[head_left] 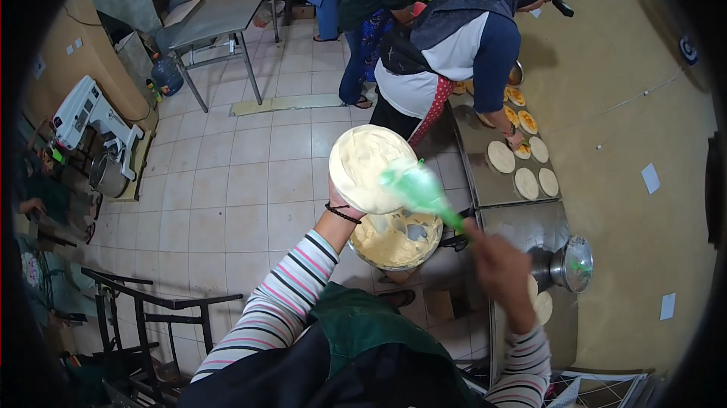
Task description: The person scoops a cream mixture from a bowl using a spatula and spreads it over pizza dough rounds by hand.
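My left hand (337,197) supports a pale round cake layer (342,179) from beneath, raised in front of me. Smooth pale cream (367,154) covers its top. A green spatula (420,190), blurred by motion, reaches across the right edge of the cake layer with its blade on or just over the cream. My right hand (500,268) is closed round the spatula's handle and also smeared by motion. Below the cake layer stands a wide bowl of pale cream (394,245), its back rim partly hidden.
At right, a metal table (500,192) holds pale rounds (526,183), some with orange topping. A co-worker (469,37) leans over it. A shiny metal bowl (577,264) stands nearer. Black metal frame (174,303) at lower left; a mixer (95,124) and grey table (227,7) farther off.
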A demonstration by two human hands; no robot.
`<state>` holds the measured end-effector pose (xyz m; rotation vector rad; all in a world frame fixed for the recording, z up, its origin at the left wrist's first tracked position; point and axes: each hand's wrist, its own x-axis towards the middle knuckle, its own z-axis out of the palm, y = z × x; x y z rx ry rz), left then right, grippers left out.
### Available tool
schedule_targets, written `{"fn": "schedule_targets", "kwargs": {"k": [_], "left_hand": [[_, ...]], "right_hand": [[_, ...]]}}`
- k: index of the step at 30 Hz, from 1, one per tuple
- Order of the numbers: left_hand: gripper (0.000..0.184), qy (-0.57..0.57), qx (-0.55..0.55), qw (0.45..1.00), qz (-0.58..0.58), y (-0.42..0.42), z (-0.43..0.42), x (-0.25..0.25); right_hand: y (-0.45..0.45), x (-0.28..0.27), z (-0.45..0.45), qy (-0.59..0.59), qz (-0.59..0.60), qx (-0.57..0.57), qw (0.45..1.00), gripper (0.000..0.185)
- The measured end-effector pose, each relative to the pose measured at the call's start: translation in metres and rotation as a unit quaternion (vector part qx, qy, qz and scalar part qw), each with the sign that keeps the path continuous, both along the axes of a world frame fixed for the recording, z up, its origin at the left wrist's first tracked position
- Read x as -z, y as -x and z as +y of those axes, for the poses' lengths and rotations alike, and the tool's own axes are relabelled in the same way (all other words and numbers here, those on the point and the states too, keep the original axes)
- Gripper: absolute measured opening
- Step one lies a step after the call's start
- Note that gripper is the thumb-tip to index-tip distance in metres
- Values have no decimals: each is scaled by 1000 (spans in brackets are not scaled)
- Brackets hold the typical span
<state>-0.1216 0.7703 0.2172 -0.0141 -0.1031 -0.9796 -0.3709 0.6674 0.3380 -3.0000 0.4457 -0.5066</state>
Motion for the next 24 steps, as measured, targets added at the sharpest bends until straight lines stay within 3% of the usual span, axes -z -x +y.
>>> {"fn": "schedule_targets", "kwargs": {"k": [3,5,7,9,10,15,17,19,21,23,24], "left_hand": [[49,68,-29,997,18,-2,-1,5],[48,99,16,995,3,-1,8,3],[48,91,21,995,21,-1,6,14],[49,82,1,997,-8,4,1,14],[49,83,1,997,-11,5,-1,16],[51,42,46,998,-23,9,8,8],[52,45,48,998,-5,8,9,10],[52,104,52,993,-12,6,8,16],[51,94,15,992,-84,6,8,11],[51,118,45,991,-55,10,11,2],[52,96,47,993,-47,13,13,-1]], "right_hand": [[1,31,10,-3,3,-44,999,41],[6,48,-8,4,-64,40,997,44],[5,43,-10,51,-61,76,994,45],[-4,39,6,-46,-105,14,993,42],[-7,39,21,19,-35,-21,999,44],[-20,55,-4,34,-86,38,995,41],[-25,45,-5,-24,-145,52,988,42],[-25,51,17,-52,-147,-21,987,40],[-27,43,37,-30,-14,-51,998,38],[-35,55,15,-20,-53,-39,998,35],[-41,54,4,-49,-101,23,993,35]]}}
